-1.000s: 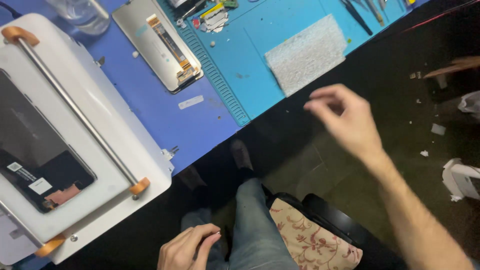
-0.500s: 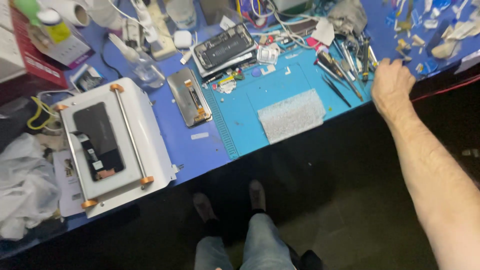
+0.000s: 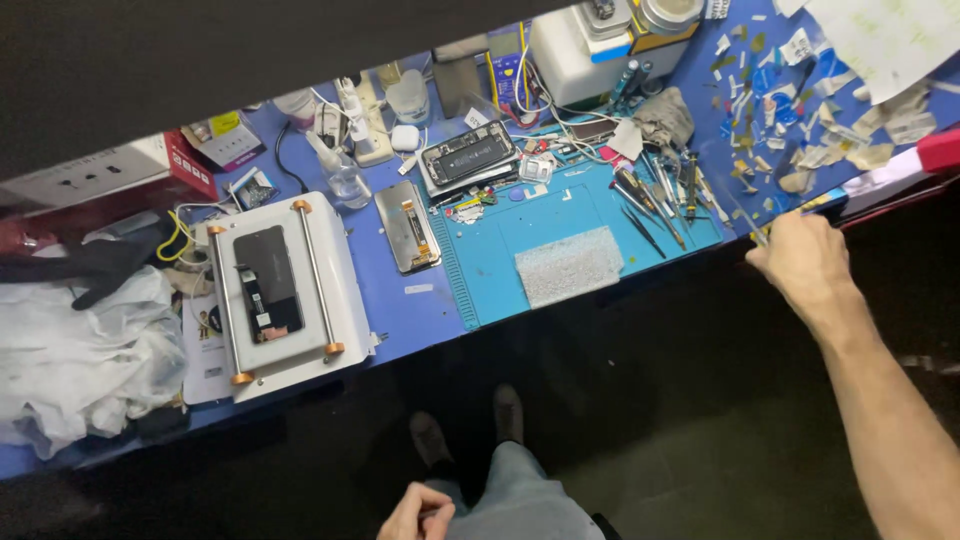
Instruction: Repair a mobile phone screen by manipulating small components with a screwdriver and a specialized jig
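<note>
Tweezers (image 3: 752, 228) are pinched by the right hand (image 3: 800, 262) at the table (image 3: 400, 300) edge; the left hand (image 3: 418, 512) is curled empty at the knee.

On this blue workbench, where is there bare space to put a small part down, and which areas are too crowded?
The teal work mat is bare left of the grey pad. A blue strip lies free between the white machine and the mat. Crowded: the tools near the right hand, and the paper scraps.

- I'm in a phone repair workshop: an opened phone (image 3: 468, 158) lies well left of my fingers (image 3: 770, 240).
- Screwdrivers (image 3: 655, 200) sit nearer, on the blue counter (image 3: 400, 300).
- A white screen-separator machine (image 3: 270, 290) stands far left.
</note>
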